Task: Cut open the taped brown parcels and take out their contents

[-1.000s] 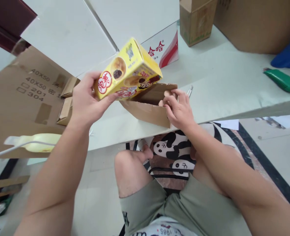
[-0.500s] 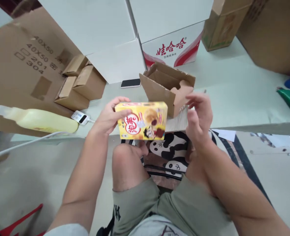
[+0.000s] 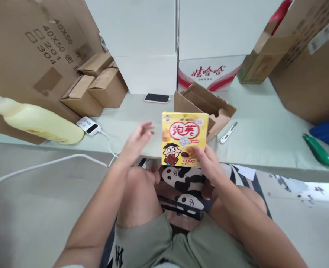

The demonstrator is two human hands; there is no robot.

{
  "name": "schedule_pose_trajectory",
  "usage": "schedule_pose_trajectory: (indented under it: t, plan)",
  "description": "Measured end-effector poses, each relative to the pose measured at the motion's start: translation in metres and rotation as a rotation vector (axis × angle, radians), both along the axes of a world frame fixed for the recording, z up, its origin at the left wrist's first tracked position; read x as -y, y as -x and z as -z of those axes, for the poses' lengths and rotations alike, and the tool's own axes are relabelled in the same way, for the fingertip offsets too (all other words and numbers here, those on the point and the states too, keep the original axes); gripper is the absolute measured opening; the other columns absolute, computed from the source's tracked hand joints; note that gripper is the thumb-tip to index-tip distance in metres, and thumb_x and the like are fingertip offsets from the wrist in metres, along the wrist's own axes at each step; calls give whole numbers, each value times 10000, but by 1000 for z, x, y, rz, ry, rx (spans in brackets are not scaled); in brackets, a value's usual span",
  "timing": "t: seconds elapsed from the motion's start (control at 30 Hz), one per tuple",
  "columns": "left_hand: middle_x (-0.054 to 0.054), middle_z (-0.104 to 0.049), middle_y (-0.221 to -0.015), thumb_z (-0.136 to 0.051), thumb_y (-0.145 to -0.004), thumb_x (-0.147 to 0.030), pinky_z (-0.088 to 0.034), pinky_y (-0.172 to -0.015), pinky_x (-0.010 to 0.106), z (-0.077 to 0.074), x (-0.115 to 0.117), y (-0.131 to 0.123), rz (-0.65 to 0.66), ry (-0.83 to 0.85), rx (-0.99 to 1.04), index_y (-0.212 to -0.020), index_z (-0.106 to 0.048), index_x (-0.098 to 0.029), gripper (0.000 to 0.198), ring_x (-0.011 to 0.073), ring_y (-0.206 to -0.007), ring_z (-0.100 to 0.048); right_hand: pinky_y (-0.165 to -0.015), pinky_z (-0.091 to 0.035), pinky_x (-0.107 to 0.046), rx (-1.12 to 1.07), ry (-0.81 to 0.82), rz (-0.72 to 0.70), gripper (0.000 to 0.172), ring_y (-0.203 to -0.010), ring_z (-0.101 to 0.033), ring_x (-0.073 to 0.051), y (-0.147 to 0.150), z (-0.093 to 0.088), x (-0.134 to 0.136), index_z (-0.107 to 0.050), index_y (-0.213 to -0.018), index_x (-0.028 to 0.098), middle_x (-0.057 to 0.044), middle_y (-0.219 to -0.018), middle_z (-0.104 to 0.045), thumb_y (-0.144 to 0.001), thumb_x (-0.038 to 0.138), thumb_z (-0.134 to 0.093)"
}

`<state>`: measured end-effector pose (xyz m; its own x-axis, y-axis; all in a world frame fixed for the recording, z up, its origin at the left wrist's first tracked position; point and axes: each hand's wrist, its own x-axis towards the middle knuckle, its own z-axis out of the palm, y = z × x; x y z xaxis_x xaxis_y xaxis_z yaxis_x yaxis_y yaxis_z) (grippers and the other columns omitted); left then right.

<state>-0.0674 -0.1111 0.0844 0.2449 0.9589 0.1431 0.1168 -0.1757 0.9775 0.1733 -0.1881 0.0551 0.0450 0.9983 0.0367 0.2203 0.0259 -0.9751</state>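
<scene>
My right hand (image 3: pixel 211 160) grips the lower right corner of a yellow snack box (image 3: pixel 178 149), its thumb on the front. The box is upright with its printed face toward me, showing red lettering and a cartoon child. To the left of it, apart from the box, my left hand (image 3: pixel 138 143) is held up with fingers stretched out and nothing in them. Behind the snack box stands an open brown cardboard box (image 3: pixel 220 124) on the table, partly hidden by it.
A utility knife (image 3: pixel 229 133) lies right of the cardboard box. A phone (image 3: pixel 157 98) is at the back. On the left are small brown cartons (image 3: pixel 108 87), a pale yellow bottle (image 3: pixel 41 123) and a white cabled device (image 3: pixel 88 125). A green object (image 3: pixel 319 149) lies at the right.
The yellow box has passed from my left hand to my right and turned to show its front. My left hand has let go and moved away. The view has shifted.
</scene>
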Motion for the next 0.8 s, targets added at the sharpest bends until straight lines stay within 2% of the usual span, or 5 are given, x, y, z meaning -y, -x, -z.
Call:
schedule_pose_trajectory:
  t: [0.13, 0.3, 0.5, 0.63, 0.8]
  plan:
    - [134, -701, -1268, -674, -882, -685, -546, -990, 383, 13, 27, -22, 227, 61, 136, -1354, -562, -197, 688, 287, -1164, -663, -992, -583, -481, -112, -74, 88, 677, -1185, -694, -331, 8, -5, -2, -624, -1230, 228, -117, -1293, -724, -900, 799, -469]
    - [-18, -582, -683, -736, -849, -622, -340, -424, 214, -57, -36, -64, -64, 150, 243, -920, -609, -194, 453, 87, -480, -465, -489, -503, -282, -122, 71, 154, 626, -633, -631, -180, 7, -80, -64, -595, -1216, 244, -48, -903, -715, -803, 696, -724]
    - [-16, -590, -682, -643, -950, -419, -373, -453, 213, -114, -108, -101, -115, 500, 200, -900, -616, -191, 235, 59, -413, -416, -361, -219, -181, -269, 236, 290, 253, -414, -332, -50, -1, -146, -141, -559, -881, 199, 35, -637, -494, -955, 433, -619]
    - [7, -642, -851, -603, -943, -583, -438, -543, 210, -93, -62, -93, 15, 58, 232, -1061, -605, -210, 391, 85, -554, -580, -385, -288, -176, -353, -152, 315, 219, -457, -406, -59, -30, -137, -94, -532, -906, 227, 29, -738, -552, -931, 432, -602]
    - [-10, -590, -727, -568, -846, -606, -400, -564, 228, -13, -30, -77, 167, 68, 174, -973, -597, -192, 434, 102, -582, -514, -405, -334, -175, -448, -289, 712, 252, -516, -471, -69, -118, -88, -25, -536, -977, 239, 15, -838, -575, -1010, 413, -357]
